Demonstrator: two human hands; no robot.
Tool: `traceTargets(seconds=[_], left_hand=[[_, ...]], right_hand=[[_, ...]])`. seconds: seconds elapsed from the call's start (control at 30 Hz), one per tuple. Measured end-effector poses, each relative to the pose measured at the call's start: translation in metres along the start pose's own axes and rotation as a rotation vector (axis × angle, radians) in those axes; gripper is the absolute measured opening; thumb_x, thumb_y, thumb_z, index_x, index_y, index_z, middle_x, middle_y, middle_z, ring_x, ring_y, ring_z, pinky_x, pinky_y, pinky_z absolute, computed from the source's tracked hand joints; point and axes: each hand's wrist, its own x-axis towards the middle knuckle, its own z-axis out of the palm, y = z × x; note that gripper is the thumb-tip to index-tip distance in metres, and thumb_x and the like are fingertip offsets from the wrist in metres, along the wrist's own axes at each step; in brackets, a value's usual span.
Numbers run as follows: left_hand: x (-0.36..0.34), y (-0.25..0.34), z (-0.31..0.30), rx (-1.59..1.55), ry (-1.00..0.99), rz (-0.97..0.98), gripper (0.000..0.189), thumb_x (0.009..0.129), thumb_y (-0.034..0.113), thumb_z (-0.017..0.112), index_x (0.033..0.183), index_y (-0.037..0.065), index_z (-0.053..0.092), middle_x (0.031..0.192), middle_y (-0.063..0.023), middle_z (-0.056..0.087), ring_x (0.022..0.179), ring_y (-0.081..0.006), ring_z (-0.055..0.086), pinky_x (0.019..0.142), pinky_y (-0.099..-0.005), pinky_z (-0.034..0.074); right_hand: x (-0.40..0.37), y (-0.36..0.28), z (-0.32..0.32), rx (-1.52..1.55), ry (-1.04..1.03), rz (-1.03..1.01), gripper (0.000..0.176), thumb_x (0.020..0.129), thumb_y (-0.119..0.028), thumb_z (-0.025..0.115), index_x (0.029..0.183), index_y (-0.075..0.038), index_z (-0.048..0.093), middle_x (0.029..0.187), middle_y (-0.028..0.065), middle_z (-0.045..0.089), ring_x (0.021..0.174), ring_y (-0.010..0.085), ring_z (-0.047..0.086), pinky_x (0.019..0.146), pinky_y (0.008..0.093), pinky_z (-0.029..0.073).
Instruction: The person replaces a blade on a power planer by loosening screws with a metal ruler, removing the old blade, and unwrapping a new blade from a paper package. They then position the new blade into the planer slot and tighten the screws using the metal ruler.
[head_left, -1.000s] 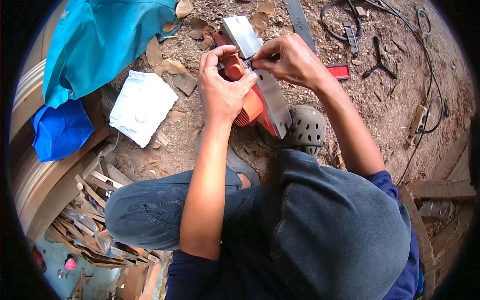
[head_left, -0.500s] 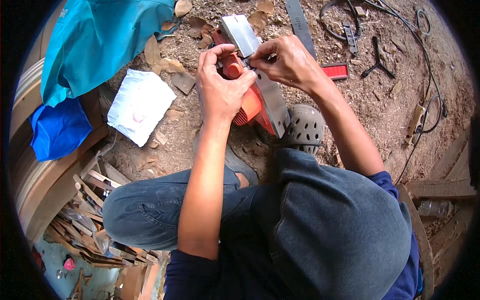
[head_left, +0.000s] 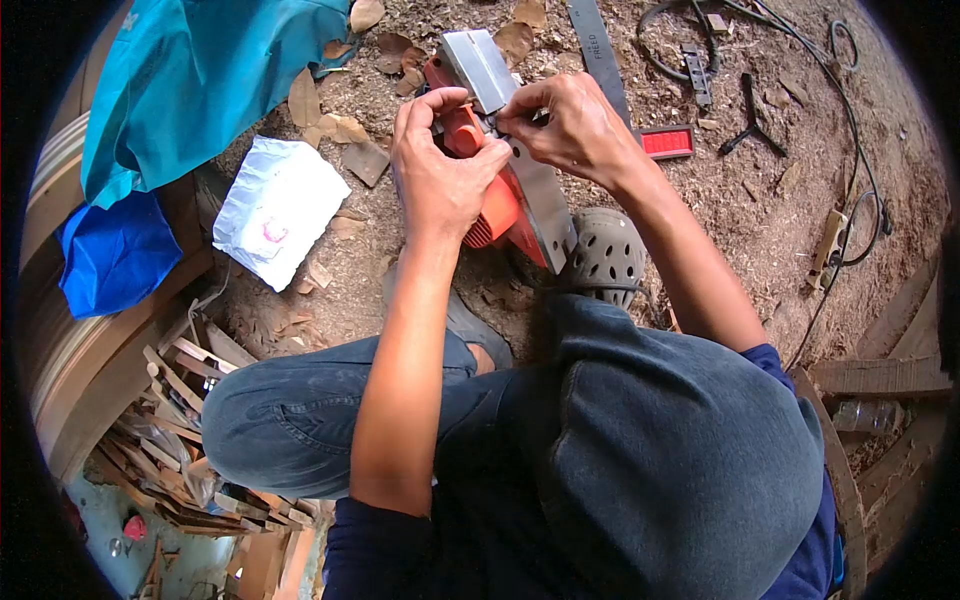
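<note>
An orange-red electric hand planer [head_left: 545,205] lies on the ground with its metal sole showing, between my two hands. My left hand [head_left: 440,175] is wrapped around the planer's orange body, thumb and fingers gripping it near the middle. At the gap between the two sole plates my right hand [head_left: 565,125] pinches with thumb and forefinger. Whatever sits between those fingertips is too small and hidden to make out. A foot in a grey perforated clog [head_left: 607,255] is beside the planer's near end.
A marked steel ruler [head_left: 598,55], a red tray [head_left: 667,142] and a black T-shaped wrench [head_left: 752,120] lie on the sawdust. A cable [head_left: 855,130] runs down the right. White paper [head_left: 280,210], teal cloth [head_left: 200,85] and wood scraps [head_left: 180,440] are on the left.
The hands and planer keep nearly the same pose. The whole view has shifted very slightly.
</note>
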Motion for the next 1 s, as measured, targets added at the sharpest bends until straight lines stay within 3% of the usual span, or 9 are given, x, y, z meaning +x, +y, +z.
traceTargets(seconds=[0.33, 0.4, 0.43, 0.5, 1.0], left_hand=[[0.0, 0.002, -0.001, 0.017, -0.009, -0.018, 0.051, 0.069, 0.01, 0.084, 0.117, 0.005, 0.067, 0.105, -0.007, 0.063, 0.095, -0.0203, 0.065, 0.091, -0.0346, 0.053], [0.0, 0.002, -0.002, 0.047, -0.009, 0.007, 0.051, 0.069, 0.011, 0.084, 0.117, 0.006, 0.067, 0.105, -0.0079, 0.063, 0.097, -0.0217, 0.065, 0.092, -0.0354, 0.053], [0.0, 0.002, -0.001, 0.047, -0.009, 0.006, 0.051, 0.069, 0.011, 0.084, 0.117, 0.006, 0.067, 0.105, -0.0079, 0.063, 0.097, -0.0217, 0.065, 0.092, -0.0354, 0.053], [0.0, 0.003, -0.002, -0.011, -0.013, -0.027, 0.051, 0.069, 0.012, 0.084, 0.117, 0.006, 0.067, 0.107, -0.0088, 0.063, 0.099, -0.023, 0.064, 0.093, -0.0365, 0.052], [0.001, -0.004, 0.0, 0.03, 0.004, 0.002, 0.052, 0.067, 0.011, 0.086, 0.116, 0.007, 0.067, 0.108, -0.0085, 0.063, 0.1, -0.0234, 0.063, 0.095, -0.0367, 0.052]], right_hand=[[-0.001, -0.001, -0.002, 0.008, 0.008, -0.018, 0.014, 0.08, -0.01, 0.073, 0.087, 0.001, 0.077, 0.076, 0.0214, 0.073, 0.069, 0.0317, 0.074, 0.069, 0.0396, 0.057], [-0.001, -0.011, -0.009, 0.01, -0.127, 0.205, 0.021, 0.086, -0.016, 0.076, 0.099, 0.0, 0.08, 0.086, 0.0181, 0.077, 0.079, 0.0255, 0.077, 0.075, 0.0367, 0.059], [-0.002, -0.007, -0.007, 0.01, -0.127, 0.205, 0.021, 0.086, -0.016, 0.076, 0.099, 0.0, 0.08, 0.086, 0.0181, 0.077, 0.079, 0.0255, 0.077, 0.075, 0.0367, 0.059], [-0.006, -0.001, 0.0, 0.029, 0.016, 0.145, 0.018, 0.083, -0.017, 0.077, 0.092, -0.002, 0.08, 0.074, 0.0192, 0.073, 0.067, 0.0277, 0.074, 0.068, 0.039, 0.058], [-0.012, -0.011, 0.01, 0.044, 0.119, 0.207, 0.02, 0.085, -0.021, 0.08, 0.095, -0.004, 0.081, 0.08, 0.0198, 0.076, 0.073, 0.0309, 0.076, 0.071, 0.0407, 0.06]])
